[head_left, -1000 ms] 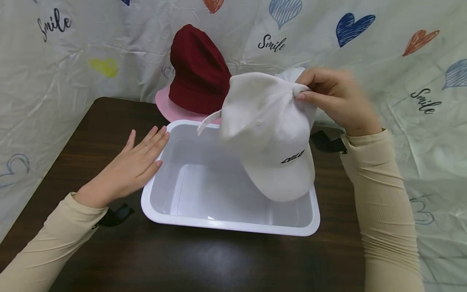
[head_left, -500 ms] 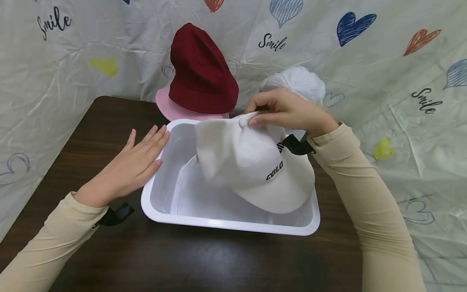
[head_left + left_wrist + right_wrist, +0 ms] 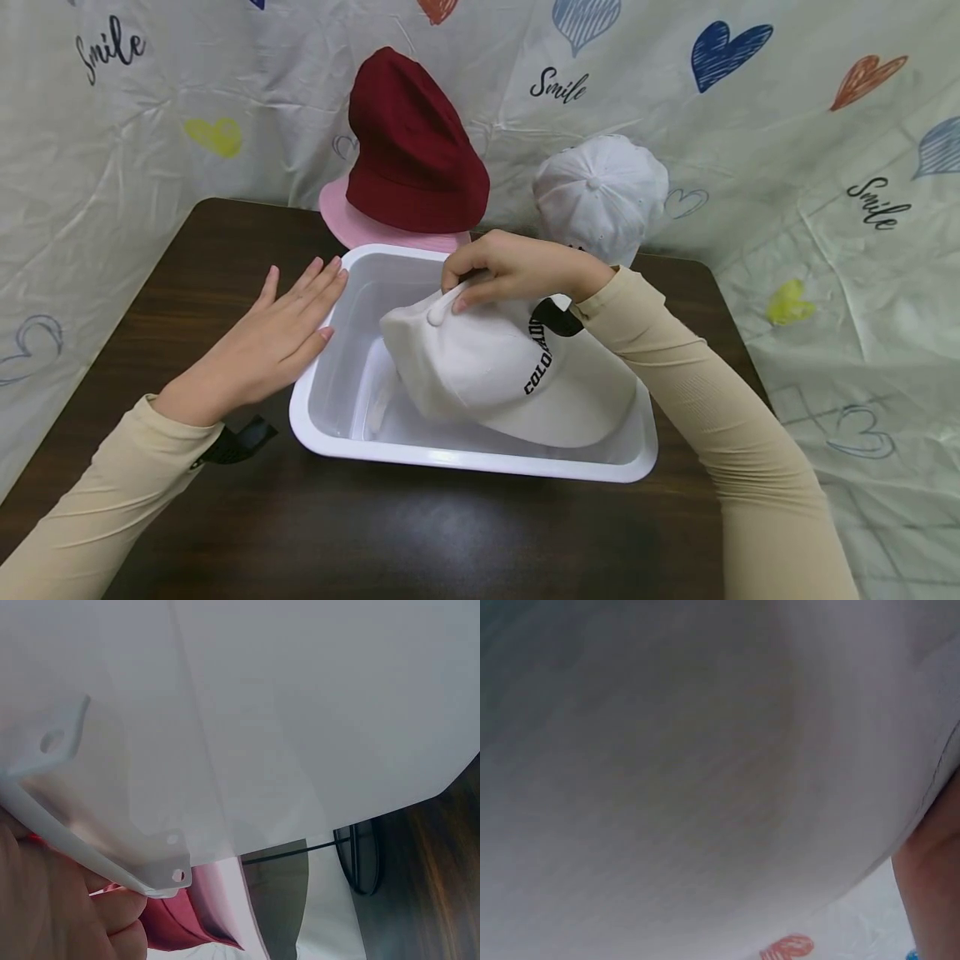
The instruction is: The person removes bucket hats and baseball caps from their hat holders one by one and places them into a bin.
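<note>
My right hand (image 3: 517,271) pinches the crown of a white baseball cap (image 3: 480,367) near its top button. The cap, with dark lettering on its front, sits inside a white plastic basin (image 3: 457,458), brim toward the right. In the right wrist view the cap's pale fabric (image 3: 667,825) fills most of the picture. With fingers straight, my left hand (image 3: 262,346) rests against the basin's left rim. From the left wrist, the basin's outer wall (image 3: 262,712) takes up most of the view, the fingers (image 3: 124,919) at its rim.
Behind the basin, a dark red bucket hat (image 3: 412,158) rests on a pink hat (image 3: 375,229). Another white cap (image 3: 600,196) stands at the back right. All are on a dark wooden table (image 3: 375,542) before a printed sheet (image 3: 247,75).
The right hand has moved left and down with the white cap, lowering it into the basin. This uncovers the other white cap behind. The left hand stays at the rim.
</note>
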